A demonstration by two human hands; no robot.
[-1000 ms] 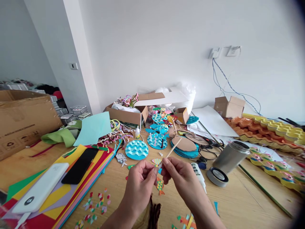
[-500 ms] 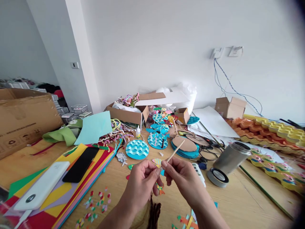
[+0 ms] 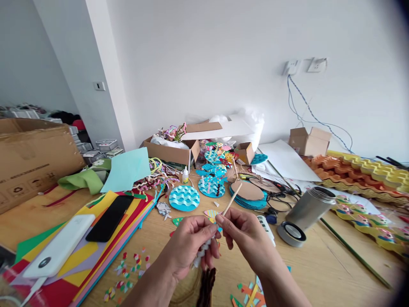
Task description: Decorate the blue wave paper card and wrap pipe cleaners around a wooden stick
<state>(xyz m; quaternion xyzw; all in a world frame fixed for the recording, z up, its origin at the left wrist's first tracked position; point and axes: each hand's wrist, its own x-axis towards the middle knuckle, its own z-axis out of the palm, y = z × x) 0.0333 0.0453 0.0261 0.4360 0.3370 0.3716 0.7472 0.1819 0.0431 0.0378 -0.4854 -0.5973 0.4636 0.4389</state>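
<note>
A thin wooden stick (image 3: 233,198) slants up and away from my right hand (image 3: 240,233), closed in a pinch on its lower end. Close beside it, my left hand (image 3: 195,239) is closed too, thumb against forefinger, near the stick's lower end. A pale grey-white strip (image 3: 198,258) shows beneath the left fingers; its kind is unclear and most of it is hidden. Below the hands is a dark brown fuzzy bundle (image 3: 207,286). Just beyond them lie paper fish cutouts (image 3: 211,214), partly covered by my fingers.
Blue wave-decorated discs (image 3: 184,198) and a glue bottle (image 3: 185,175) stand ahead. Coloured sheets (image 3: 128,226) with a phone (image 3: 110,218) and power bank (image 3: 60,245) lie left. A steel flask (image 3: 310,209), its lid (image 3: 291,233) and egg trays (image 3: 361,175) are right. Paper scraps (image 3: 251,294) lie in front.
Both hands stay close together. The stick has tipped slightly to the left and stands steeper. The pale strip now shows under my left fingers.
</note>
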